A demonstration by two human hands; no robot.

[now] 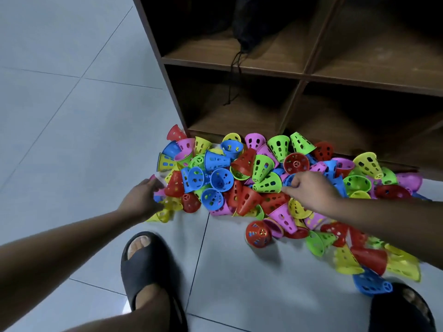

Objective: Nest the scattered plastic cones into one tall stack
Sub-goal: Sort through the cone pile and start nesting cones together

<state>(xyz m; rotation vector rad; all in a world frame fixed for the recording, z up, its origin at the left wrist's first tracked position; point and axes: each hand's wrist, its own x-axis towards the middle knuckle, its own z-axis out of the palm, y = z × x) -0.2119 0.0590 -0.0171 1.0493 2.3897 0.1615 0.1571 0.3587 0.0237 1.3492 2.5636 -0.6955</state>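
Cones: a loose heap of perforated plastic cones point(242, 164) in red, blue, green, yellow and pink lies on the floor. They lie on their sides or tipped at all angles, and a few sit partly inside one another. No tall stack shows.
Where the heap lies: against the bottom front edge of a wooden shelf unit, from its left corner along to the right. It spills forward towards the person's feet at the right.
Strays: a red cone point(258, 234) lies at the near edge of the heap with its open mouth towards the camera. A blue cone point(370, 285) lies against the toe of the right sandal.
Right hand point(309, 188): reaches into the middle of the heap, fingers curled, pinching the rim of a blue cone in the heap point(288, 181).
Left hand point(143, 197): at the heap's left edge, fingers curled round a pink cone point(158, 192), which the hand mostly hides.
Floor point(72, 116): pale grey tiles with thin dark joints.
Shelf unit point(306, 75): brown wood, split into open square compartments.
Upper left compartment: holds a dark bag point(249, 20). Its cords point(236, 75) hang down over the compartment below.
Other compartments: shadowed; only bare wooden bottoms show.
Feet: black open-toed sandals, the left one point(148, 267) near the bottom centre and the right one point(402, 307) in the bottom right corner.
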